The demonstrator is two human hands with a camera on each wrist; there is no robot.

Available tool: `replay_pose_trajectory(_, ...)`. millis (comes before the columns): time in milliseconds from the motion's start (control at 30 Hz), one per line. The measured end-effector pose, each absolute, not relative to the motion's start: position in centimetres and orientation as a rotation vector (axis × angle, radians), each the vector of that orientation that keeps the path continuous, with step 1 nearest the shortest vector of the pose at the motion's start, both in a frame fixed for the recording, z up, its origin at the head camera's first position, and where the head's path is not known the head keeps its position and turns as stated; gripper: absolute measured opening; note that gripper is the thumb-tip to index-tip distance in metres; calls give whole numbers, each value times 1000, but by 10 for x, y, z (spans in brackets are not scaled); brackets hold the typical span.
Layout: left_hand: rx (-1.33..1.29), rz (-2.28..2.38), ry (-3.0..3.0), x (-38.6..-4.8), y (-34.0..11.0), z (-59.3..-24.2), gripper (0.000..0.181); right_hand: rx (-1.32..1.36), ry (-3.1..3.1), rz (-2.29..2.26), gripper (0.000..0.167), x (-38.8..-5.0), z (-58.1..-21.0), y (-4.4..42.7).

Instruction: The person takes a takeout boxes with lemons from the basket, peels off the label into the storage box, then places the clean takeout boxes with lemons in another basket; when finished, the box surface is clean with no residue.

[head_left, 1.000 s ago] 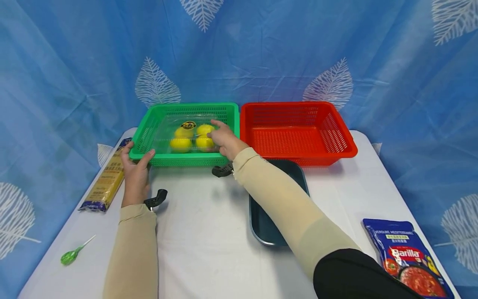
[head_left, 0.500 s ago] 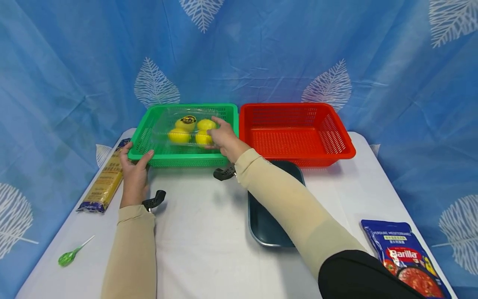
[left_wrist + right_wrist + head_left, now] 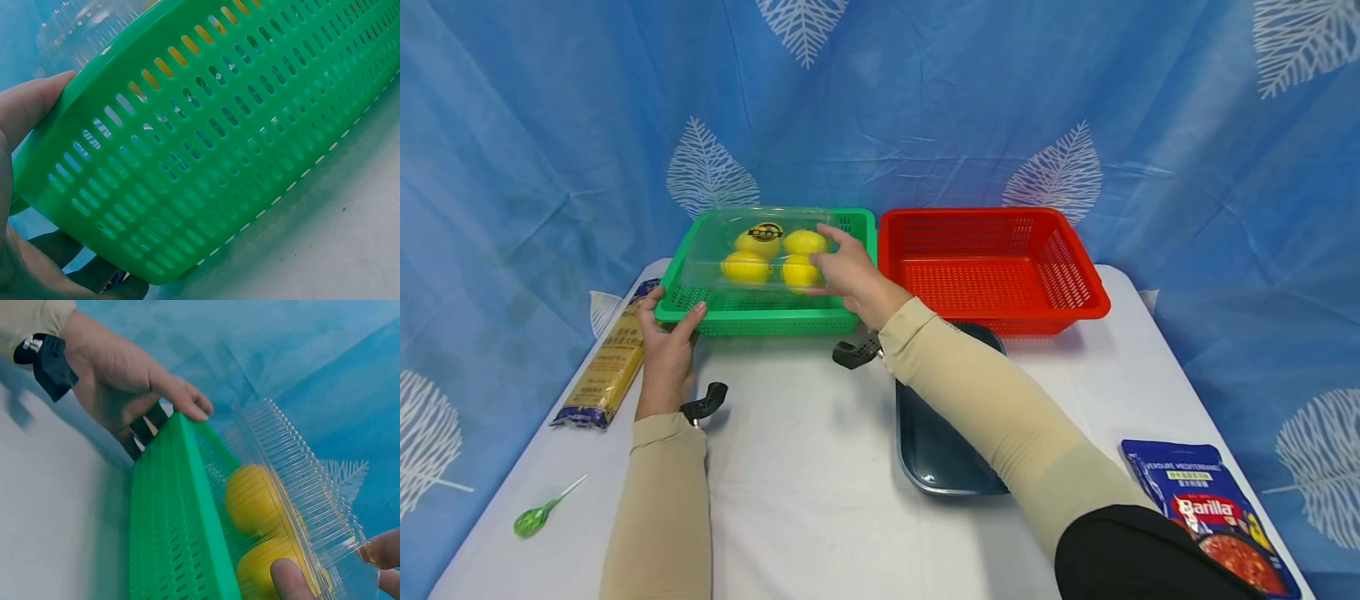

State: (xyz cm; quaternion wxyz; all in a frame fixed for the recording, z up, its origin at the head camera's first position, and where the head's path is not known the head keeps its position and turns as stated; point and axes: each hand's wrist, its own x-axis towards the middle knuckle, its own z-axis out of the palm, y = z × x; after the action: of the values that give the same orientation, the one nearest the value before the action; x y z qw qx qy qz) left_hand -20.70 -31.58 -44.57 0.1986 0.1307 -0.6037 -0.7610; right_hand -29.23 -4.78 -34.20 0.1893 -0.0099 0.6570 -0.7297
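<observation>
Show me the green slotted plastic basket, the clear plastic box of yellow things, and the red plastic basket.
Green slotted plastic basket (image 3: 767, 325): head view, its near outer wall.
Clear plastic box (image 3: 765, 232): head view, the dark label on its top.
Red plastic basket (image 3: 968, 283): head view, its floor.

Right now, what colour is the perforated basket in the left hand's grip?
Green: the perforated basket gripped by the left hand shows best in the head view.

The blue pouch reads "Barilla" below smaller lettering beginning "VERDURE".
</observation>
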Motion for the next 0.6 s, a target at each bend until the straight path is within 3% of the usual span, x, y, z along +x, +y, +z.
replay_pose_trajectory(600, 391, -2140, -1714, -204, -316, -443, 79, -165, 1813, -2035, 65, -264, -312, -28)
